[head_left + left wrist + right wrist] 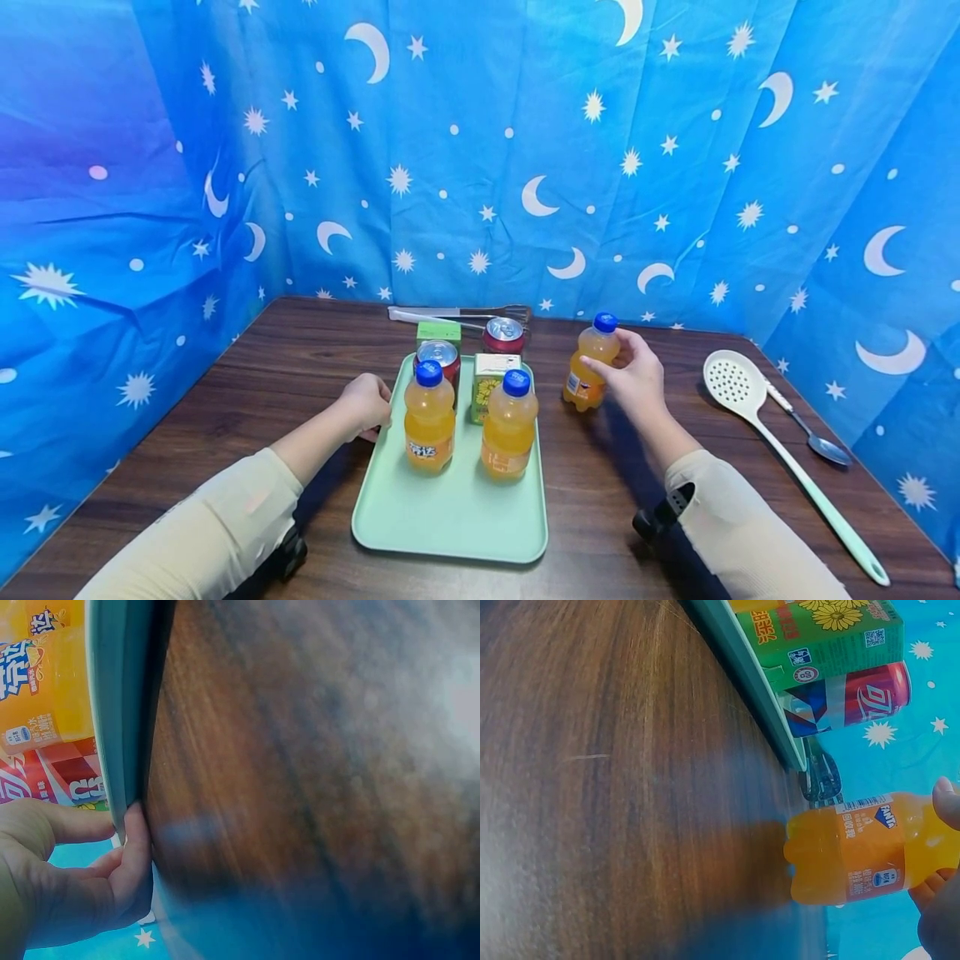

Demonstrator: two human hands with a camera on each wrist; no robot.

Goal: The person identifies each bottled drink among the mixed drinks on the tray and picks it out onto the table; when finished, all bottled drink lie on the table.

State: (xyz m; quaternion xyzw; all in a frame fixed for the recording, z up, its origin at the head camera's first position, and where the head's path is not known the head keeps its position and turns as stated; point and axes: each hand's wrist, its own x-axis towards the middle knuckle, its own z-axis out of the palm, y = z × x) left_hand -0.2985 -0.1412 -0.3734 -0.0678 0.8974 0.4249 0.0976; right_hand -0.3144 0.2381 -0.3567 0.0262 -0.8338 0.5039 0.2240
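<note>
Blue moon-printed cloth (pixel 450 150) hangs behind the brown wooden table (pixel 247 400), where the left hand (pixel 365 407) pinches the green tray (pixel 450 521) by its rim, the right hand (pixel 637 375) grips an orange bottle (pixel 585 381) beside it, and farther right lies a skimmer (pixel 738 387).

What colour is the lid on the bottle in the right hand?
The lid is blue; it shows best in the head view.

Downward head, close wrist views share the tray (pixel 452 523)
</note>
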